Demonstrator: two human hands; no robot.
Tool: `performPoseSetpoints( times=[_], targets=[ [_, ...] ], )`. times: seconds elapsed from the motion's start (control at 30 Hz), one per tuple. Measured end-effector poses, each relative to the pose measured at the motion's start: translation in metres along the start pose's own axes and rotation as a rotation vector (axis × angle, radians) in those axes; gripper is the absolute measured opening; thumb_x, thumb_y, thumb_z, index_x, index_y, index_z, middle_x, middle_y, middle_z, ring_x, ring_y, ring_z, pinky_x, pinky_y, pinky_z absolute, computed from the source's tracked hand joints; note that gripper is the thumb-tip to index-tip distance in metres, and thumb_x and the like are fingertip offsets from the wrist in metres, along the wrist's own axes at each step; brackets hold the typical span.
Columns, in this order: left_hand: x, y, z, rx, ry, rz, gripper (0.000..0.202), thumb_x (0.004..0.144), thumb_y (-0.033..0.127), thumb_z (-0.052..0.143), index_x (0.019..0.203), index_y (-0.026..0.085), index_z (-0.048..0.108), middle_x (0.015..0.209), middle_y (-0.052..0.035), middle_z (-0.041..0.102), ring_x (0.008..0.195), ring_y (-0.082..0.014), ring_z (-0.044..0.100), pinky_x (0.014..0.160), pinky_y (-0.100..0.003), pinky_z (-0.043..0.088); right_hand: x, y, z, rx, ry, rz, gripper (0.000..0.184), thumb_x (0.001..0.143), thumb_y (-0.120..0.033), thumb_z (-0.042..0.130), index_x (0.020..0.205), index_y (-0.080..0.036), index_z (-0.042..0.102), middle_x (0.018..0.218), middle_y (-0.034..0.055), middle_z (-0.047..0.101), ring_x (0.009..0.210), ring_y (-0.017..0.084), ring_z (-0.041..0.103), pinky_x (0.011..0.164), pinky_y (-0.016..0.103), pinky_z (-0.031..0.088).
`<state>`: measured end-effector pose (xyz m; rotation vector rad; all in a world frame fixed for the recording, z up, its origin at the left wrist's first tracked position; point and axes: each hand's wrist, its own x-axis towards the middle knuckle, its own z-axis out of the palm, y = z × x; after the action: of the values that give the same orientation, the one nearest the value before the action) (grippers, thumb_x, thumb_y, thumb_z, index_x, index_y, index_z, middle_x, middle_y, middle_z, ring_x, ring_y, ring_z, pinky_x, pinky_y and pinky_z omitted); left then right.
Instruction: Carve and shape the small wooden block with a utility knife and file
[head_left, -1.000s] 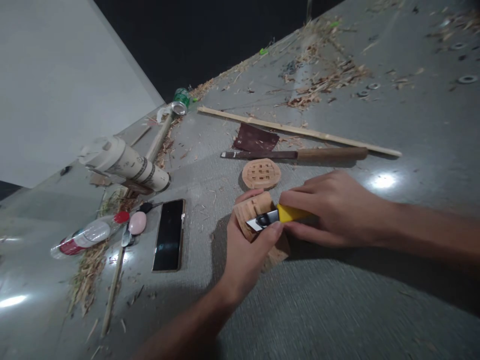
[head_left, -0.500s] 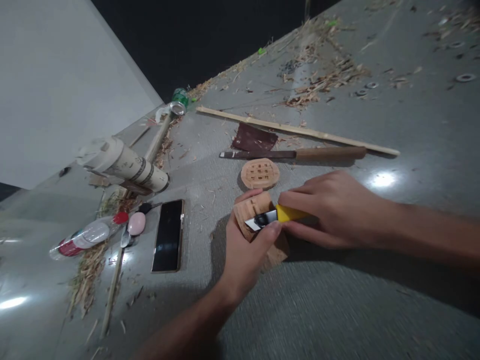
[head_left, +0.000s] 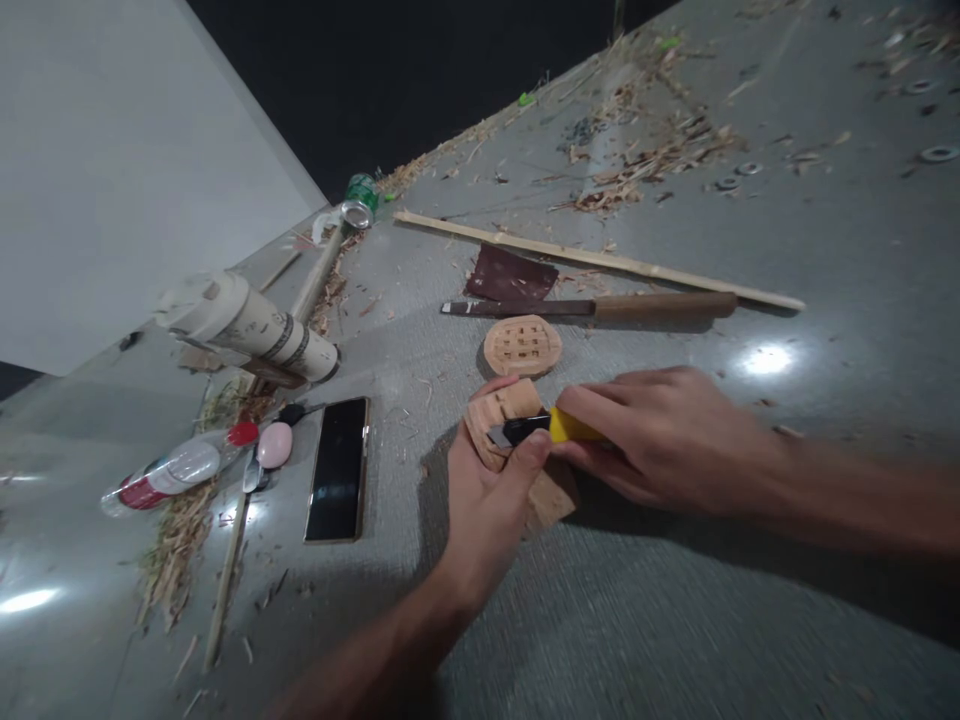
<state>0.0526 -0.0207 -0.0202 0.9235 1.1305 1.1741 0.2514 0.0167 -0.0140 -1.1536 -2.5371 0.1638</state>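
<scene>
A small carved wooden block [head_left: 506, 405] rests in my left hand [head_left: 486, 495], whose fingers wrap its far side while the thumb lies along the near side. My right hand [head_left: 649, 430] is closed round the yellow handle of a utility knife [head_left: 574, 425]. The knife's blade lies against the block's carved face, beside my left thumb. Part of the block is hidden by the knife and thumb. Just beyond my hands lies a round wooden piece [head_left: 523, 345] with a grid of small square holes.
Past the round piece are a wood-handled chisel [head_left: 660, 306], dark red sandpaper [head_left: 511, 273] and a long thin stick [head_left: 600, 262]. To the left lie a phone [head_left: 337, 470], a plastic bottle [head_left: 176, 472], a cup [head_left: 251, 325] and a green can [head_left: 361, 200]. Wood shavings [head_left: 652, 165] litter the surface.
The knife's blade has turned and shows darker against the block. My right hand has tilted with its wrist lower, while my left keeps its hold.
</scene>
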Motion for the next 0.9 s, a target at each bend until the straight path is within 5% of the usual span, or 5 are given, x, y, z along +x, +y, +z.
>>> performPoseSetpoints(
  times=[0.13, 0.4, 0.9],
  targets=[
    [0.002, 0.001, 0.001, 0.017, 0.035, 0.043, 0.048, 0.096, 0.048, 0.086, 0.138, 0.031, 0.069, 0.132, -0.0075, 0.076, 0.120, -0.0249, 0.073, 0.106, -0.039, 0.059, 0.003, -0.002, 0.001, 0.009, -0.012, 0.064, 0.051, 0.116, -0.060, 0.021, 0.096, -0.029, 0.056, 0.073, 0.0033, 0.068, 0.057, 0.022, 0.054, 0.059, 0.040, 0.026],
    [0.007, 0.001, -0.001, 0.022, 0.021, -0.011, 0.055, 0.088, 0.048, 0.093, 0.136, 0.031, 0.073, 0.127, -0.0060, 0.075, 0.113, -0.0225, 0.071, 0.102, -0.037, 0.060, 0.010, 0.015, -0.007, -0.012, 0.035, -0.091, 0.042, 0.115, -0.053, 0.039, 0.095, -0.023, 0.061, 0.070, 0.0038, 0.067, 0.059, 0.018, 0.050, 0.062, 0.037, 0.016],
    [0.005, 0.001, -0.001, 0.025, -0.001, -0.013, 0.056, 0.085, 0.043, 0.094, 0.135, 0.029, 0.072, 0.130, -0.0067, 0.074, 0.111, -0.0234, 0.071, 0.103, -0.039, 0.061, 0.010, 0.018, -0.014, -0.020, 0.023, -0.130, 0.038, 0.113, -0.051, 0.043, 0.089, -0.025, 0.058, 0.070, 0.0024, 0.064, 0.058, 0.019, 0.050, 0.063, 0.037, 0.016]
  ],
)
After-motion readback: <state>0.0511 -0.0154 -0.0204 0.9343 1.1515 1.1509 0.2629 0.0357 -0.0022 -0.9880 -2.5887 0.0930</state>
